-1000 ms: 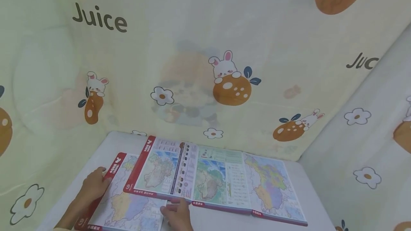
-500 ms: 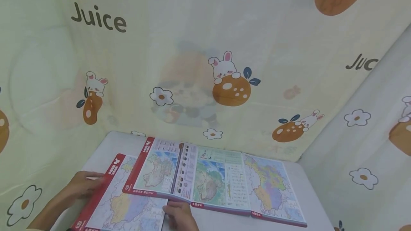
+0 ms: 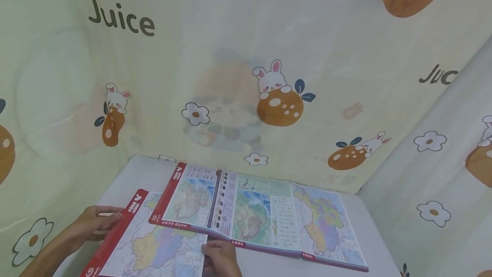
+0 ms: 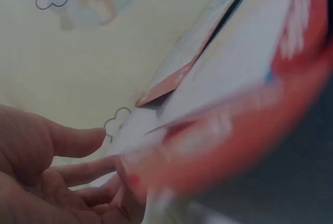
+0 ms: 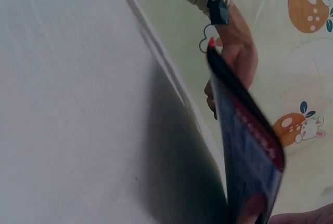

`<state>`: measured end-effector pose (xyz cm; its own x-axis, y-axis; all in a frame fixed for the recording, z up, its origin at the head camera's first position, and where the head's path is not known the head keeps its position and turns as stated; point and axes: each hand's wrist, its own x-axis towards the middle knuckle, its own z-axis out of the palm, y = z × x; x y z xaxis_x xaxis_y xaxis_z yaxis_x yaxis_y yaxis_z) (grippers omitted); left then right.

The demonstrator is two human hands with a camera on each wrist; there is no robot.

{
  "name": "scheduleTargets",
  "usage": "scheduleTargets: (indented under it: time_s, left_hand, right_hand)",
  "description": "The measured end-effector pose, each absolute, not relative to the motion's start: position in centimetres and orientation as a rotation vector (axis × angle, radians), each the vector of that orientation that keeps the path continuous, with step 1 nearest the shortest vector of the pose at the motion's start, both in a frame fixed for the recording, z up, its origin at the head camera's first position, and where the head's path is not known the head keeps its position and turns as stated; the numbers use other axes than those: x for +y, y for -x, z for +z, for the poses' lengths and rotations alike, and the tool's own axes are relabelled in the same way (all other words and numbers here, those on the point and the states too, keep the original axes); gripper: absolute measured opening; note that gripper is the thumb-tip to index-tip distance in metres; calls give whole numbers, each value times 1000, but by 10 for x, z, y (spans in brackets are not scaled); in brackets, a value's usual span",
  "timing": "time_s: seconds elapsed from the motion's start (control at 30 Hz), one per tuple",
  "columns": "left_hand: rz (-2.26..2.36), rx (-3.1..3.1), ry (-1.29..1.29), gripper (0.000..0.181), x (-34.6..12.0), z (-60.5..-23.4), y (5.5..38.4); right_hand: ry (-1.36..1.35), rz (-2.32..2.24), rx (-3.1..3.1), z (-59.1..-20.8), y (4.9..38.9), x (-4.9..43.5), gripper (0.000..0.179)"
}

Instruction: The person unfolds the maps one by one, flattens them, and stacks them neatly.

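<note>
A red-bordered map (image 3: 161, 247) lies nearest the person, its upper right part overlapped by another map. My right hand (image 3: 224, 257) pinches its right edge, and in the right wrist view the thumb (image 5: 253, 207) presses on the printed face. That view shows the map tilted well up from the table. My left hand (image 3: 87, 225) is at the red left edge. In the left wrist view its thumb (image 4: 78, 141) is straight and apart from the map, with the other fingers at the red border from below.
A row of maps (image 3: 251, 221) with red lower borders lies spread across the back of the white table (image 3: 330, 266). A cream curtain (image 3: 161, 97) printed with rabbits, oranges and flowers hangs closely behind it and on both sides.
The near map has slid slightly toward the person, and its right side has come up. My left hand has shifted left with the thumb off the border; my right hand has moved a little right.
</note>
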<state>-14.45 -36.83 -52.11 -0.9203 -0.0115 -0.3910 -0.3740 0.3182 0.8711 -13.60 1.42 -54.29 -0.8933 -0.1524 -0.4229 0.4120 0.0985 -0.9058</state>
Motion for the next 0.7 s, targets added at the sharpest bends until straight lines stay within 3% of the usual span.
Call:
scheduleTargets:
  time_s: [0.3, 0.7]
  left_hand:
    - [1647, 2308, 279, 74, -356, -513, 138]
    - [1583, 2341, 321, 68, -342, -495, 125]
  right_hand:
    - [-181, -1853, 2000, -527, 134, 27, 51]
    - [-1, -1876, 1945, -506, 120, 51, 51]
